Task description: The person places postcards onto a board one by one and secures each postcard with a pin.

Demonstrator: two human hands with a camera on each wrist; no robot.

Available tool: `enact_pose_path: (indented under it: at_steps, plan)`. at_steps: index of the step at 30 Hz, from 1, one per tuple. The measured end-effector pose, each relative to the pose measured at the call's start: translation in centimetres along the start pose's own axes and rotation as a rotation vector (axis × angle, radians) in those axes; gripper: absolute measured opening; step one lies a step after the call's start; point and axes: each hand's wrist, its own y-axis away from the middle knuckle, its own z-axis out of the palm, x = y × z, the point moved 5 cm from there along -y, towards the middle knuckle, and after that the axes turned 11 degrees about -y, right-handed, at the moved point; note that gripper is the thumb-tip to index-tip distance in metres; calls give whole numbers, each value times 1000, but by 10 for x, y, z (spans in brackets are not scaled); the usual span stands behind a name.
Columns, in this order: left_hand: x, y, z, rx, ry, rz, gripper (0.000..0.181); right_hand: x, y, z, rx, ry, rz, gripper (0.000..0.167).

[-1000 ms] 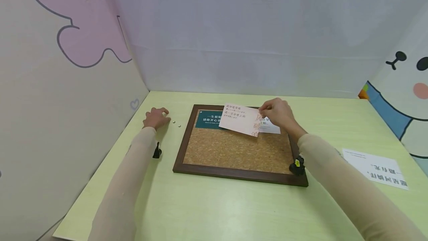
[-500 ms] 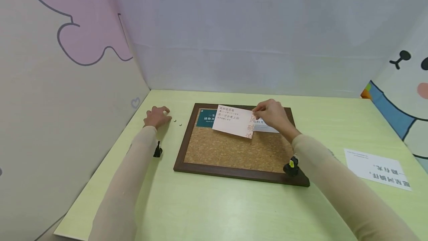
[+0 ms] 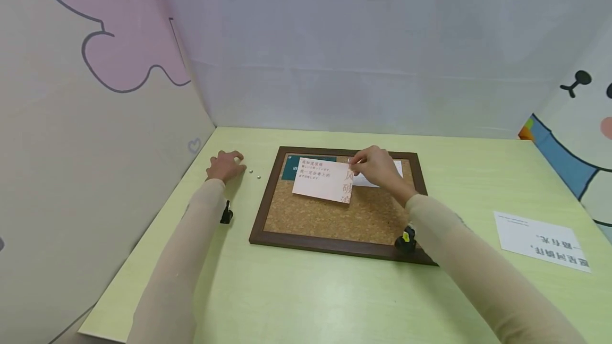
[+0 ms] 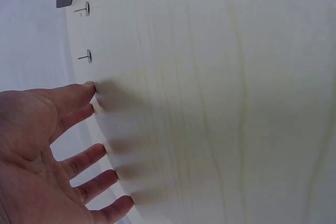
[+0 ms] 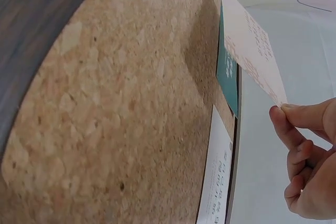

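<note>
Pinched by one corner between thumb and index finger, a pale pink card (image 3: 322,180) hangs from the right hand (image 3: 377,168) above the framed cork board (image 3: 320,219). In the right wrist view the card (image 5: 254,45) stands clear of the cork, its shadow beneath. Partly behind it lies a teal card (image 3: 289,172), and a white card (image 3: 398,177) lies at the board's upper right. The left hand (image 3: 224,166) rests its fingertips on the table, fingers spread, beside two thumbtacks (image 3: 251,171). Both tacks (image 4: 88,56) point upward in the left wrist view; this hand (image 4: 47,156) holds nothing.
Another white card (image 3: 542,240) lies on the table (image 3: 334,301) to the right of the board. A white curtain (image 3: 358,57) hangs behind the table, and a printed panel (image 3: 110,137) stands along the left side.
The right hand has moved left and slightly toward the near side with the pink card, uncovering part of the white card's right side. The left hand has stayed in place.
</note>
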Motion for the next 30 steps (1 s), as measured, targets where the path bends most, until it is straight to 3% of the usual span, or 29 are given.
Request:
enact_pose_path:
  at_steps: [13, 30]
  plan:
    - [-2, -1, 3, 12, 10, 4, 45, -5, 2, 29, -63, -50, -13, 14]
    - [-4, -5, 6, 29, 8, -5, 44, -4, 1, 53, -107, -23, -29, 13]
